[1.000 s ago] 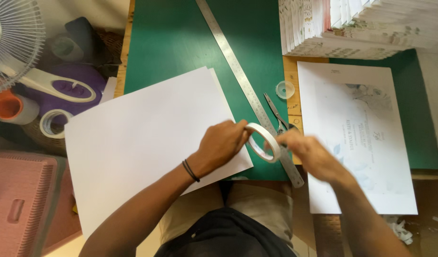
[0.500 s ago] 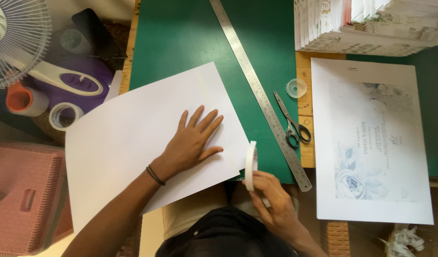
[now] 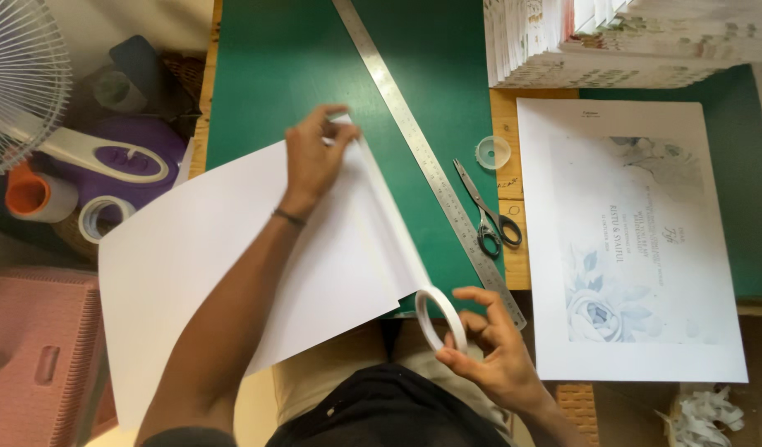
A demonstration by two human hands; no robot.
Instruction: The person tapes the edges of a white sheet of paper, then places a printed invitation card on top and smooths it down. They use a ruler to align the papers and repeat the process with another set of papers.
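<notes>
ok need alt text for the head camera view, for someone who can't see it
A person's left hand presses the far corner of a large white sheet on a green mat, while the right hand holds a roll of white tape, with a strip of tape running along the sheet's edge. A metal ruler, scissors and a printed floral sheet lie to the right.

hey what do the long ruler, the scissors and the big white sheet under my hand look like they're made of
Ruler: likely steel, a brushed silver strip with fine graduations. Scissors: bare metal blades, dark handle loops that look plastic. White sheet: matte paper or thin card; it bends where the left hand presses its far corner.
</notes>
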